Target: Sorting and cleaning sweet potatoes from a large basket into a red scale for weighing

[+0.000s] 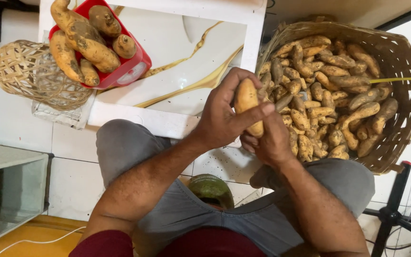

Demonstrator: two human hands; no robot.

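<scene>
Frame centre, left hand [224,119] fingers curled around sweet potato [248,105], right hand [269,143] gripping it from beneath, woven basket [400,57] of sweet potatoes right, red scale tray [134,57] upper left

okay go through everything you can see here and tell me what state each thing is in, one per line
Sweet potato: held upright in both hands.
Left hand: gripping it.
Right hand: cupping it below.
Big woven basket: full of sweet potatoes.
Red scale: loaded with sweet potatoes.
Small woven basket: tipped over.
</scene>
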